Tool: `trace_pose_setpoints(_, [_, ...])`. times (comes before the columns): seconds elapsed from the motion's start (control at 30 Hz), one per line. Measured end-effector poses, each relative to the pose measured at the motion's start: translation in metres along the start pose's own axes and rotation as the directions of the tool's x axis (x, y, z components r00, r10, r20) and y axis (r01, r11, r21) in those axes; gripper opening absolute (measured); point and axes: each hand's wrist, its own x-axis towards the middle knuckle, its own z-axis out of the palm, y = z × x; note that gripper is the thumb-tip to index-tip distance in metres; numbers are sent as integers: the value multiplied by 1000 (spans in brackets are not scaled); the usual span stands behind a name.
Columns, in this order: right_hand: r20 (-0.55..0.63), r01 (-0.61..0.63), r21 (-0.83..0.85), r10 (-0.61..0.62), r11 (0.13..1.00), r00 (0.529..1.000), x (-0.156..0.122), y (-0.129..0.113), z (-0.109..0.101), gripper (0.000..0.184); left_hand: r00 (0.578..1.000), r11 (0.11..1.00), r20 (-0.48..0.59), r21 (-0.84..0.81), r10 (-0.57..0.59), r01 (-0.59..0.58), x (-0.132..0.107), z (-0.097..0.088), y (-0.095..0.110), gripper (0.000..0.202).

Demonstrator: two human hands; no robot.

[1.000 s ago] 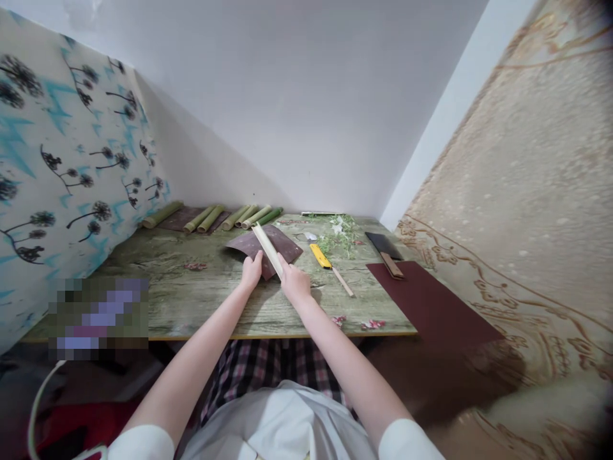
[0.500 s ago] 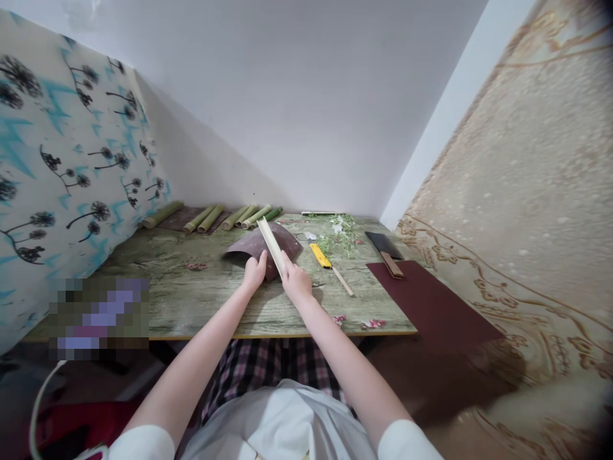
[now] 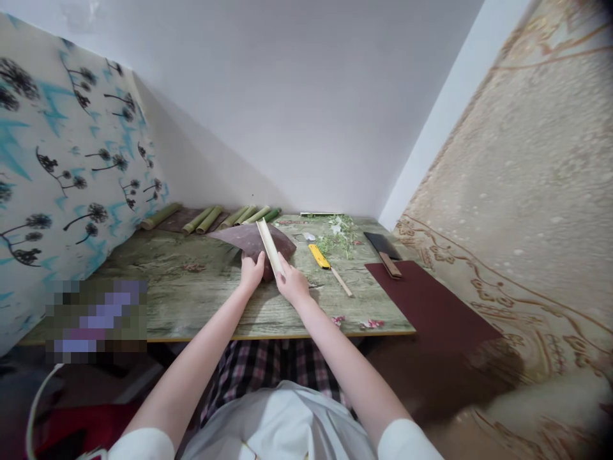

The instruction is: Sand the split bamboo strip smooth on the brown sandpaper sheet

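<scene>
My left hand (image 3: 251, 273) is closed on the near edge of a brown, bent sheet (image 3: 239, 236) that looks like sandpaper. The sheet bows up off the table, its left corner sticking out. My right hand (image 3: 292, 283) grips the lower end of a pale split bamboo piece (image 3: 269, 239), hollow side up. The bamboo slants up and away to the left, lying across the sheet. Both thumbs are on top; most of my other fingers are hidden underneath. Just right of the right hand lies a yellow folding tool (image 3: 318, 256), with a thin wooden stick (image 3: 342, 282) at its near end.
Several bamboo tubes (image 3: 209, 219) lie along the back left of the table (image 3: 191, 306), on brown sheets. Green sprigs (image 3: 338, 239) are at the back right. A dark red sheet (image 3: 421, 297) overhangs the right edge, near a black flat item (image 3: 382, 245) and a folded brown piece (image 3: 390, 266).
The brown sheet has shifted left and flattened somewhat, its left corner now reaching further out. My right hand and the split bamboo have moved slightly left.
</scene>
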Motion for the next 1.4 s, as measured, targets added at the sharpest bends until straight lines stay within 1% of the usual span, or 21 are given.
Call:
trace_pose_setpoints(0.07, [8, 19, 32, -19, 999, 1000, -1, 0, 1, 64, 995, 996, -38, 34, 89, -87, 1, 0, -1, 35])
trace_pose_setpoints(0.13, [23, 38, 60, -39, 997, 999, -2, 0, 1, 67, 990, 990, -64, 62, 128, -124, 1, 1, -3, 35])
trace_pose_setpoints(0.27, [32, 76, 95, -80, 993, 996, -4, -1, 0, 71, 996, 991, -38, 106, 81, -76, 3, 1, -7, 32])
trace_pose_setpoints(0.37, [2, 158, 140, -159, 978, 987, -4, -2, -2, 72, 999, 995, -14, 84, 50, -48, 4, 1, -8, 32])
trace_pose_setpoints(0.47, [-23, 239, 164, -238, 957, 971, -5, -2, -3, 73, 998, 997, -11, 57, 58, -57, 4, 1, -9, 31])
trace_pose_setpoints(0.57, [-20, 264, 147, -264, 953, 964, -5, -2, -4, 75, 999, 998, 0, 46, 53, -53, 4, 1, -9, 29])
trace_pose_setpoints(0.7, [-2, 296, 137, -298, 945, 954, -6, -3, -5, 85, 1000, 998, 16, 54, -10, 9, 2, 0, -9, 31])
trace_pose_setpoints(0.77, [0, 304, 138, -307, 943, 952, -6, -4, -5, 90, 1000, 997, 22, 71, -21, 20, 1, 0, -9, 33])
trace_pose_setpoints(0.97, [-23, 307, 149, -307, 940, 951, -6, -5, -5, 94, 998, 986, 44, 160, 40, -46, 4, 1, -13, 41])
trace_pose_setpoints(1.03, [-19, 304, 145, -304, 942, 952, -6, -5, -5, 94, 999, 988, 29, 149, 30, -34, 4, 1, -14, 41])
trace_pose_setpoints(1.17, [0, 282, 106, -283, 954, 959, -5, -5, -5, 86, 1000, 995, 16, 96, 6, -8, 4, 1, -14, 37])
trace_pose_setpoints(1.3, [7, 252, 58, -253, 966, 967, -5, -6, -6, 74, 997, 986, 70, 161, 39, -50, 4, 1, -13, 42])
trace_pose_setpoints(1.4, [7, 240, 43, -241, 970, 971, -5, -7, -6, 71, 995, 982, 86, 176, 51, -65, 4, 1, -13, 44])
